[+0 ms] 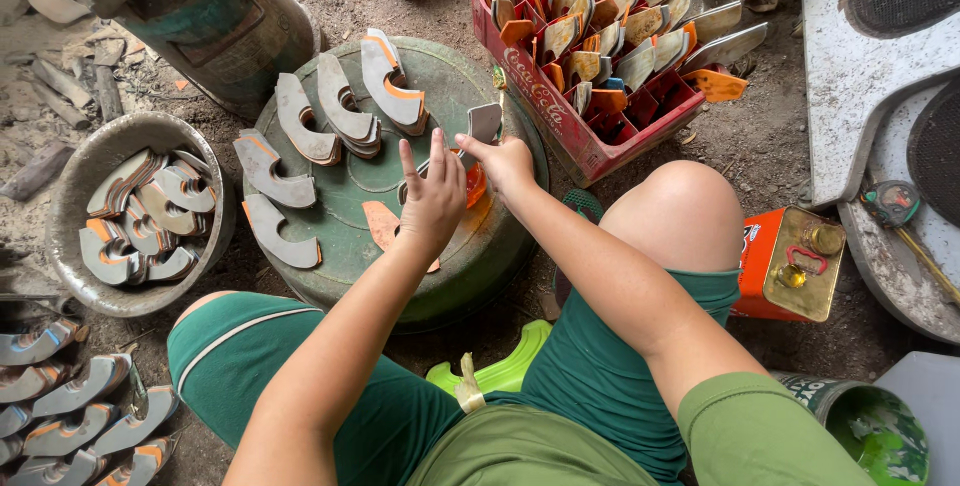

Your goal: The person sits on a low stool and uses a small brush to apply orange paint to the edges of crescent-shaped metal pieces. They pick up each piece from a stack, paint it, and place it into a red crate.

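Head view: right hand (508, 161) pinches a small grey cut piece (485, 122) above the green drum lid (440, 76), left hand (432, 201) open-fingered beside it. A loose pinch could drop the piece onto the curved pieces (340, 111) stacked there and topple them.

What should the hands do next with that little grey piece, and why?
Probably lay the grey piece down on the green drum lid beside the curved pieces already stacked there. The right hand pinches it just above the lid, the left hand hovers open beside it, and the lid has bare room nearby.
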